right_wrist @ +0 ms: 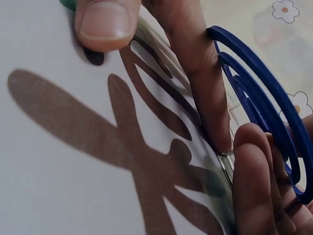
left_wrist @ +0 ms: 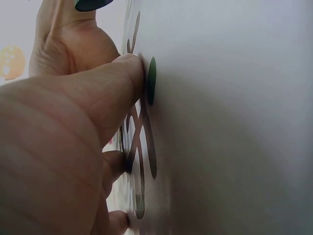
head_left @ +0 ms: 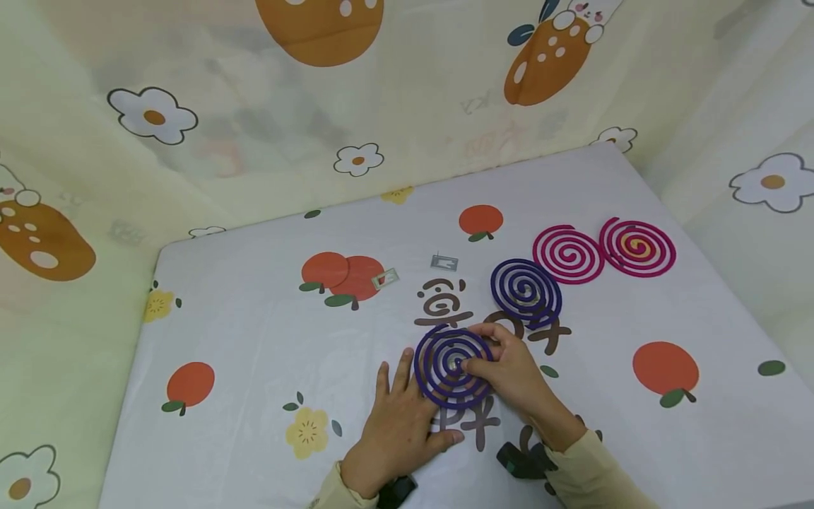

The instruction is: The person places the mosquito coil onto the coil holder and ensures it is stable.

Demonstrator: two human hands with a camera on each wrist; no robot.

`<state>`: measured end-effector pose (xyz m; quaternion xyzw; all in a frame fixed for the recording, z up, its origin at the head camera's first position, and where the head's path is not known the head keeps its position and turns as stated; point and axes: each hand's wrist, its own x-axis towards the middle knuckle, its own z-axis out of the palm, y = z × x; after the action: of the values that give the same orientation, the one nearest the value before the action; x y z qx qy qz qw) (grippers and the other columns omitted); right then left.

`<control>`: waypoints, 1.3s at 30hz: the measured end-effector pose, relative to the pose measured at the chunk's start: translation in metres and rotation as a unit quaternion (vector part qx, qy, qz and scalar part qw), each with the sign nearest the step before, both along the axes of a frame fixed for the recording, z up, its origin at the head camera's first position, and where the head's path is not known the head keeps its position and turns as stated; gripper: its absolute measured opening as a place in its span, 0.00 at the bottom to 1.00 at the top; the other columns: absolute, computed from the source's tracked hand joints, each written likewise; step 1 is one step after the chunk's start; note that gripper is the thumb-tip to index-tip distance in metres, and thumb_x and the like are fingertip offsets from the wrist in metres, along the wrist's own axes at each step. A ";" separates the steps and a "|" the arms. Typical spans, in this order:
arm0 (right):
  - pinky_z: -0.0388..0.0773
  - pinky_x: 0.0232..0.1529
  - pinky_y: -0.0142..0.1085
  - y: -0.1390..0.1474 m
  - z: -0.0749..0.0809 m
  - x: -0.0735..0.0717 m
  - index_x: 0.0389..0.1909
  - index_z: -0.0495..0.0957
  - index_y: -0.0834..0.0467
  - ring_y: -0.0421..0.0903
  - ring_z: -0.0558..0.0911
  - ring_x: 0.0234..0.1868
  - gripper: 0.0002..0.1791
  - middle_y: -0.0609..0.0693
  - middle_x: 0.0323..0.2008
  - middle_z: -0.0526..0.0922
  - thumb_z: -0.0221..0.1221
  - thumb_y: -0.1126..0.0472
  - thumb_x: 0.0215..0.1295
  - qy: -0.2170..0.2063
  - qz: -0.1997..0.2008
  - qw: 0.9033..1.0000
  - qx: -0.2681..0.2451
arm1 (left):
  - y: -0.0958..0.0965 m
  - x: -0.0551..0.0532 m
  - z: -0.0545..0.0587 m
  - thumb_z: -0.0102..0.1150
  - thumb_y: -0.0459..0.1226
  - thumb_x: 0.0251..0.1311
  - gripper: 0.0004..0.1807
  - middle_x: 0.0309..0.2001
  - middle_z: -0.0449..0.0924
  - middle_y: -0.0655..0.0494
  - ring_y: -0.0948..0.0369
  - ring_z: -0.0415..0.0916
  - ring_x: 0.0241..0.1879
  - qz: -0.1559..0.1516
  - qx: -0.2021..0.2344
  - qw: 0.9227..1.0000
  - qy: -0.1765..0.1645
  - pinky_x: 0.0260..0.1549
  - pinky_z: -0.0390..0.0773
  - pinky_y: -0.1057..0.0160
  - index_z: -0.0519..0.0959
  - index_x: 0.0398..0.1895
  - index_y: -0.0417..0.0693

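While the right hand (head_left: 518, 378) pinches the nearer blue coil (head_left: 439, 363), left hand (head_left: 399, 433) spread on the desk (head_left: 248, 396), we judge it light, stiff, brittle; best gripped across several turns.

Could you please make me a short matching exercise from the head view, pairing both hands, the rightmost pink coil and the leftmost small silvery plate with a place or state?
1. Right hand
2. Left hand
3. Rightmost pink coil
4. Leftmost small silvery plate

A. Shows yellow near its centre
B. Overlaps the printed fruits
C. Grips a dark blue coil
D. Partly covered by the gripped coil, at its lower left

Pairs: 1-C, 2-D, 3-A, 4-B
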<state>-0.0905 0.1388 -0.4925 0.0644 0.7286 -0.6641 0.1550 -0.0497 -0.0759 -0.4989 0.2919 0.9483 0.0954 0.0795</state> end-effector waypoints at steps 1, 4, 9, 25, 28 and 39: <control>0.82 0.45 0.29 0.000 0.000 0.000 0.67 0.68 0.67 0.49 0.88 0.42 0.32 0.63 0.44 0.89 0.68 0.69 0.62 0.000 0.000 1.000 0.002 | 0.000 0.000 0.000 0.57 0.70 0.62 0.55 0.84 0.47 0.47 0.39 0.43 0.82 0.001 -0.002 1.000 -0.002 0.71 0.54 0.28 0.50 0.86 0.60; 0.82 0.44 0.29 -0.001 0.001 -0.001 0.66 0.69 0.68 0.47 0.87 0.44 0.32 0.63 0.43 0.89 0.68 0.69 0.61 0.001 0.000 1.000 0.004 | 0.000 0.000 0.000 0.57 0.71 0.62 0.55 0.85 0.45 0.49 0.40 0.41 0.82 0.004 -0.007 1.000 -0.009 0.71 0.53 0.29 0.49 0.86 0.60; 0.82 0.44 0.29 -0.002 0.001 0.000 0.65 0.70 0.68 0.49 0.87 0.45 0.32 0.63 0.43 0.89 0.68 0.69 0.61 0.005 -0.002 1.000 0.007 | 0.000 0.000 0.000 0.55 0.71 0.63 0.55 0.85 0.43 0.50 0.41 0.39 0.83 0.005 -0.012 1.000 -0.019 0.72 0.51 0.29 0.47 0.86 0.62; 0.86 0.38 0.36 0.009 -0.001 0.016 0.74 0.68 0.59 0.49 0.88 0.39 0.39 0.58 0.49 0.85 0.72 0.61 0.63 0.036 0.007 0.995 0.093 | -0.024 -0.005 0.000 0.62 0.62 0.65 0.44 0.82 0.55 0.43 0.42 0.50 0.81 0.063 0.052 0.997 -0.009 0.75 0.56 0.37 0.68 0.78 0.49; 0.81 0.30 0.34 0.013 0.000 0.021 0.76 0.67 0.57 0.46 0.85 0.31 0.44 0.58 0.52 0.82 0.75 0.60 0.59 0.045 0.016 0.991 0.122 | -0.024 -0.007 0.001 0.65 0.59 0.64 0.40 0.79 0.60 0.42 0.42 0.54 0.80 0.076 0.082 0.994 0.000 0.74 0.58 0.37 0.74 0.72 0.44; 0.83 0.32 0.33 0.019 0.001 0.033 0.77 0.65 0.61 0.45 0.81 0.33 0.55 0.61 0.76 0.66 0.81 0.68 0.45 0.135 0.084 0.978 0.138 | -0.019 -0.016 0.005 0.69 0.63 0.58 0.48 0.80 0.60 0.43 0.44 0.53 0.80 0.099 0.104 0.989 -0.025 0.75 0.54 0.36 0.70 0.73 0.42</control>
<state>-0.0576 0.1578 -0.4919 -0.0666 0.8304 -0.5441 0.1000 -0.0655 -0.0951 -0.4942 0.2012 0.9550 0.2086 0.0630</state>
